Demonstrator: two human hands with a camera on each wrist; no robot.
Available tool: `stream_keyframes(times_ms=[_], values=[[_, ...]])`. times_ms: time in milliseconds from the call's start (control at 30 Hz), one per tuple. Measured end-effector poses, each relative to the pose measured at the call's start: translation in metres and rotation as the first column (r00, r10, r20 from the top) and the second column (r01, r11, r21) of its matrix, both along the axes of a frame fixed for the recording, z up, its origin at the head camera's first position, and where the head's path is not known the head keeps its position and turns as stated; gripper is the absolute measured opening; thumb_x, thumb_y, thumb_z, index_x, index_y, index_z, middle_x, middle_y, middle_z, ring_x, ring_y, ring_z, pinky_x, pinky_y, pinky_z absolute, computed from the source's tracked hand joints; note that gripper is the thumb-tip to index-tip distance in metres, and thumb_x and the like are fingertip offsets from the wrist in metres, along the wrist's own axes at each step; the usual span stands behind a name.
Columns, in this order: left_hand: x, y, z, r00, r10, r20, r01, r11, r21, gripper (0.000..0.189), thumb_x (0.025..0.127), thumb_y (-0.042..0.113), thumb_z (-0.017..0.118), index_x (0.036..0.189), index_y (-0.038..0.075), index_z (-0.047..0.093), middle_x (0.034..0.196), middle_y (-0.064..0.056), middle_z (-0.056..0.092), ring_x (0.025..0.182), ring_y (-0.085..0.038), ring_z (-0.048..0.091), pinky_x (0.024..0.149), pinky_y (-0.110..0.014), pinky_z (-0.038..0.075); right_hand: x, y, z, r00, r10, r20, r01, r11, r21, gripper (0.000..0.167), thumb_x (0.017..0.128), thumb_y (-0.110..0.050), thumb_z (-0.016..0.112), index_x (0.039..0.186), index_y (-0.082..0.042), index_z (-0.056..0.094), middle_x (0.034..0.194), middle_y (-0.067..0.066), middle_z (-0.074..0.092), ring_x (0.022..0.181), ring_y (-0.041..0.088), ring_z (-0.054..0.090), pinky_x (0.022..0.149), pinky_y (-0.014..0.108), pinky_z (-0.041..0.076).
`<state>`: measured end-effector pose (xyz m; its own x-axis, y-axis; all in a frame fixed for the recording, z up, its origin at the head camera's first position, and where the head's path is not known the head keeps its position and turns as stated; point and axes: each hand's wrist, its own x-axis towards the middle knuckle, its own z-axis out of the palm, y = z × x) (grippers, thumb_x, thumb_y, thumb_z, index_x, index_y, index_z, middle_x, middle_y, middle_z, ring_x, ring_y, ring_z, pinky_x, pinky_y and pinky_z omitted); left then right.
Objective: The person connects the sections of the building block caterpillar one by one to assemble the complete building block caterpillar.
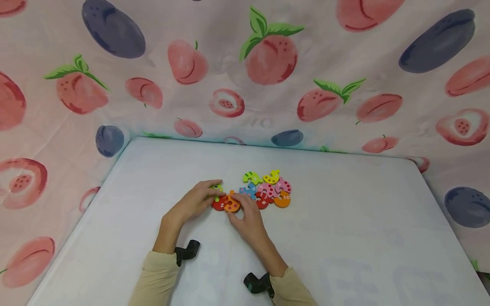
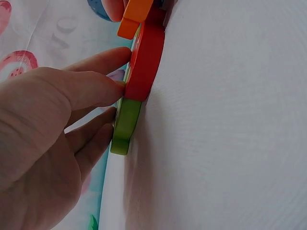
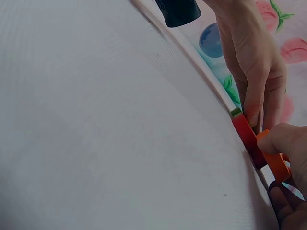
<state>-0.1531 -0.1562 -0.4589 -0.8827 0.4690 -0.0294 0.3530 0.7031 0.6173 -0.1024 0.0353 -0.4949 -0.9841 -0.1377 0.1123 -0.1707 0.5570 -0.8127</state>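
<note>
My right hand (image 1: pixel 249 219) pinches an orange spotted puzzle piece (image 1: pixel 232 206) between thumb and fingers. In the right wrist view that orange piece (image 3: pixel 277 165) is tilted and overlaps the end of a red piece (image 3: pixel 245 135). My left hand (image 1: pixel 195 200) rests its fingertips on the red piece marked 2 (image 1: pixel 218 205) and on a green piece with an eye (image 1: pixel 218 187). The left wrist view shows the red piece (image 2: pixel 147 60) and the green piece (image 2: pixel 125 125) joined edge to edge, flat on the table, the fingers nearly straight on their upper faces.
Right of the hands lies a cluster of puzzle pieces: light green (image 1: pixel 251 177), yellow (image 1: pixel 271 177), blue (image 1: pixel 248 190), pink (image 1: pixel 283 186), red marked 8 (image 1: pixel 262 201) and orange marked 10 (image 1: pixel 282 201). A fruit-patterned cloth (image 1: pixel 226 46) rises behind the white table (image 1: pixel 356 221).
</note>
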Motion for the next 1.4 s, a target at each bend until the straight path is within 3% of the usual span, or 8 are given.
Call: stream_keyframes(times_ms=[333,800,1067,1400], values=[[-0.0024,-0.0005,-0.0012,1.0,0.004,-0.002,-0.004,1.0,-0.02,0.026,0.095,0.009,0.059,0.118,0.014,0.071,0.148,-0.007,0.048,0.141,-0.033,0.038,0.114,-0.052,0.035,-0.0007,-0.0004,0.0003,1.0,-0.01,-0.009,0.011,1.0,0.021,0.046,0.085,-0.016,0.073,0.129,-0.013,0.058,0.136,0.008,0.056,0.133,0.031,0.047,0.113,0.052,0.036],[-0.0045,-0.0045,-0.0015,1.0,-0.016,0.008,0.015,0.999,0.038,0.026,0.095,0.009,0.06,0.118,0.012,0.071,0.149,-0.01,0.046,0.141,-0.036,0.037,0.114,-0.055,0.033,-0.0024,-0.0019,0.003,1.0,-0.006,-0.025,0.008,0.996,0.09,0.046,0.085,-0.018,0.074,0.128,-0.012,0.059,0.135,0.009,0.057,0.126,0.029,0.05,0.104,0.047,0.047],[-0.0051,-0.0042,-0.003,0.999,0.003,0.045,-0.006,0.998,0.066,0.027,0.094,0.006,0.061,0.118,0.013,0.071,0.148,-0.01,0.046,0.14,-0.037,0.036,0.114,-0.057,0.032,-0.0009,-0.0035,0.0036,1.0,-0.015,0.018,0.012,0.991,0.132,0.048,0.086,-0.021,0.074,0.13,-0.014,0.059,0.138,0.007,0.056,0.129,0.028,0.049,0.105,0.045,0.047],[-0.0041,-0.0022,-0.0033,0.999,0.015,0.051,-0.018,0.998,0.067,0.027,0.092,0.006,0.062,0.116,0.015,0.072,0.147,-0.009,0.047,0.139,-0.036,0.037,0.113,-0.057,0.034,0.0011,-0.0018,0.0012,0.999,-0.004,-0.041,0.013,0.974,0.227,0.047,0.084,-0.022,0.075,0.128,-0.012,0.063,0.136,0.006,0.057,0.128,0.025,0.049,0.099,0.041,0.052]])
